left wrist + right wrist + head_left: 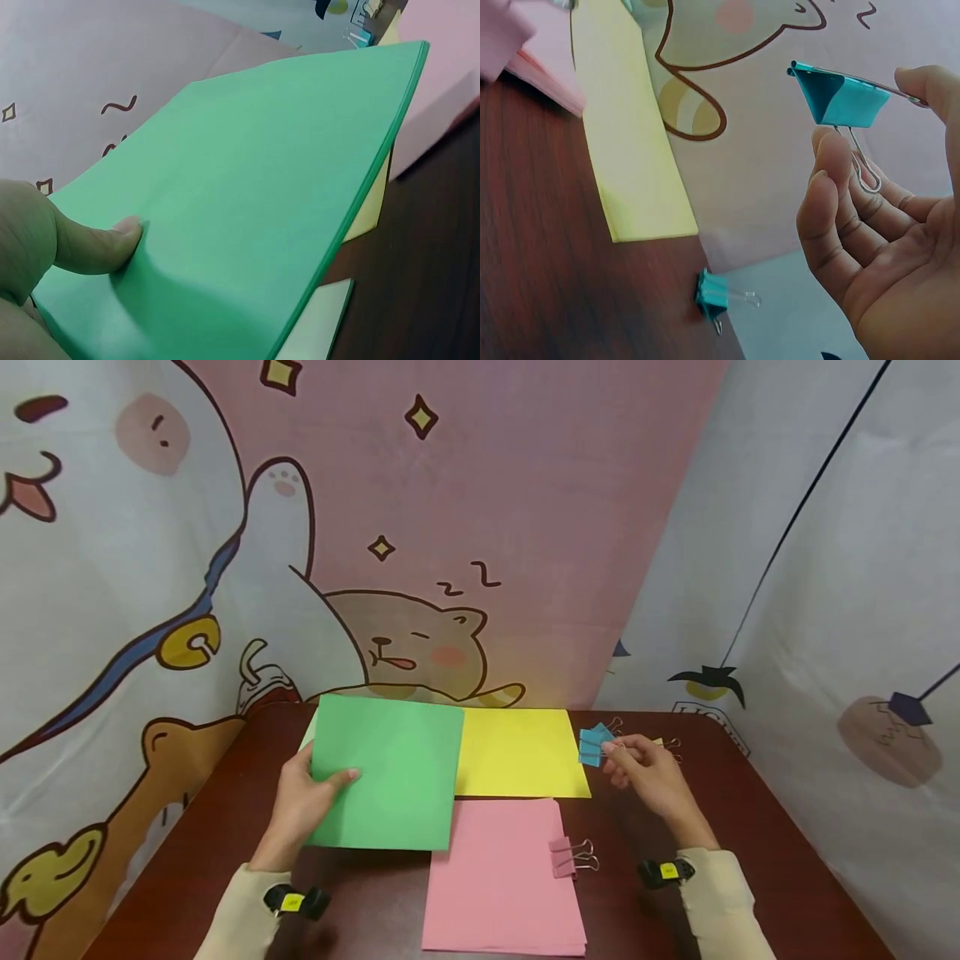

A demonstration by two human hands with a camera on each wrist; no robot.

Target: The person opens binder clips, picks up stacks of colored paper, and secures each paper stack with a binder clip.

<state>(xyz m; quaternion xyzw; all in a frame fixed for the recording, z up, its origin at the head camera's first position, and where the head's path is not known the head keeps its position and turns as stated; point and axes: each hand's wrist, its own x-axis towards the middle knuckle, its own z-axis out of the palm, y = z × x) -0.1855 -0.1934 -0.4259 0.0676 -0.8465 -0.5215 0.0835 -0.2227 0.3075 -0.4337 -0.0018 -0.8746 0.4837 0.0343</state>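
My left hand (306, 802) grips a stack of green paper (390, 777) by its left edge. The thumb lies on top of the sheets, which are raised and tilted above the table. In my right hand (651, 777) a blue binder clip (851, 101) is pinched by its wire handles, between thumb and fingers. Its jaws point away from the palm and hold no paper. Another blue binder clip (712, 294) lies on the table behind that hand. Under and behind the green stack, a pale green stack (319, 322) partly shows.
A pink paper stack (502, 893) lies at the front, with a pink binder clip (562, 857) on its right edge. Yellow paper (517, 752) lies at the back middle. A yellow clip (660, 742) sits partly hidden behind the right hand. A printed cloth (525, 527) hangs behind the table.
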